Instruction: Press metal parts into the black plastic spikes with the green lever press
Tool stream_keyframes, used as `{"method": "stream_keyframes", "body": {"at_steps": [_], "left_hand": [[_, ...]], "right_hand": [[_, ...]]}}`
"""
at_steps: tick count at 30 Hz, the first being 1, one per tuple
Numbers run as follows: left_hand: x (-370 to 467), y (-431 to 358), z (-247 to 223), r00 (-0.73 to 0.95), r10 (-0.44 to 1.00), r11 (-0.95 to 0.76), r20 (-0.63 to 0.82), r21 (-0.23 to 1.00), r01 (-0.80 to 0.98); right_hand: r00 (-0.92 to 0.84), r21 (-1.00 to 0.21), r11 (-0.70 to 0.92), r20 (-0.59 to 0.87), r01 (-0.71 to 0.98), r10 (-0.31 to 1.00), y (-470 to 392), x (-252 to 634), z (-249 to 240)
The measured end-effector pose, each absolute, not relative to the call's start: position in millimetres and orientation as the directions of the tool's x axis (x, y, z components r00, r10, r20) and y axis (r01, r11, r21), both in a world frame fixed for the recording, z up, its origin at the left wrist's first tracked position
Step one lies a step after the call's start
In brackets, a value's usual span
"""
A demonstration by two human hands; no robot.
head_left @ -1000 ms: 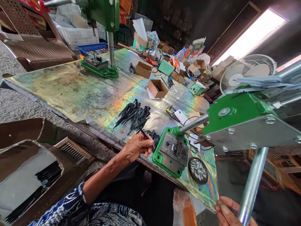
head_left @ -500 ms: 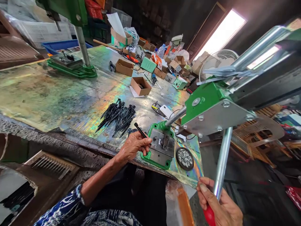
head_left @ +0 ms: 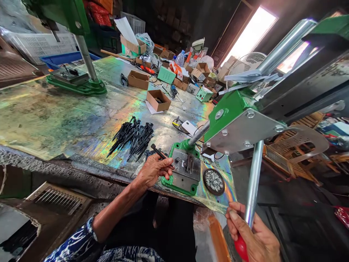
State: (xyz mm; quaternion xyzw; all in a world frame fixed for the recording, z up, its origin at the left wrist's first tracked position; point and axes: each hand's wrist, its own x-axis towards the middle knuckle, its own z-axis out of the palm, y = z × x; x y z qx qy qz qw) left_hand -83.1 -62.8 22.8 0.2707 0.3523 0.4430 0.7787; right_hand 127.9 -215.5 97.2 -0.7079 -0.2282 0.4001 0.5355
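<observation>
My left hand (head_left: 152, 170) pinches a slim black plastic stake (head_left: 159, 151) with a wider head, just left of the press's metal plate. The hand press has a green base (head_left: 177, 187) with a steel plate (head_left: 180, 171) carrying a small fixture (head_left: 190, 163). On the right, my right hand (head_left: 253, 229) is closed round the lower end of the press lever (head_left: 255, 182), by its red knob (head_left: 241, 247). A pile of similar black stakes (head_left: 133, 138) lies left of the press. A round dark dish (head_left: 205, 183) of small silvery pieces (head_left: 214, 181) sits at its right.
The green press head (head_left: 231, 120) overhangs the right side of the table (head_left: 54, 123). Another green press (head_left: 87, 87) stands at the far left. Small cardboard boxes (head_left: 158, 105), a green case (head_left: 166, 75) and other clutter fill the back. A fan (head_left: 245, 65) is behind the press.
The view has shifted slightly, so most things sit a little further left. Both hands keep their holds, the left on the stake and the right on the lever.
</observation>
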Motion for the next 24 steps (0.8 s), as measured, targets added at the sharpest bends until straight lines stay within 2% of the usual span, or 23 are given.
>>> {"method": "stream_keyframes", "body": {"at_steps": [10,15,17,19,20,22,24], "left_hand": [[-82,-63,20,0.336,0.897,0.426,-0.287,0.767,-0.48],[-89,-60,8,0.262,0.931,0.337,-0.255,0.878,-0.34],[-100,-57,-4,0.209,0.947,0.28,-0.243,0.945,-0.17],[-115,-53,-18,0.138,0.963,0.217,-0.233,0.968,0.122],[-122,-51,-25,0.103,0.97,0.18,-0.22,0.936,0.303],[-135,-49,-35,0.065,0.976,0.122,-0.209,0.767,0.631],[-141,-48,-41,0.063,0.964,0.096,-0.257,0.562,0.822]], "right_hand": [[0.582,-0.942,-0.325,-0.312,-0.086,0.751,-214,124,102],[0.593,-0.938,-0.331,-0.324,-0.102,0.737,-214,124,101],[0.593,-0.945,-0.313,-0.305,-0.092,0.745,-214,125,100],[0.596,-0.946,-0.309,-0.306,-0.102,0.742,-214,126,99],[0.599,-0.943,-0.312,-0.316,-0.115,0.736,-215,127,98],[0.603,-0.934,-0.325,-0.347,-0.15,0.718,-216,129,96],[0.602,-0.925,-0.34,-0.372,-0.171,0.707,-216,132,94]]}}
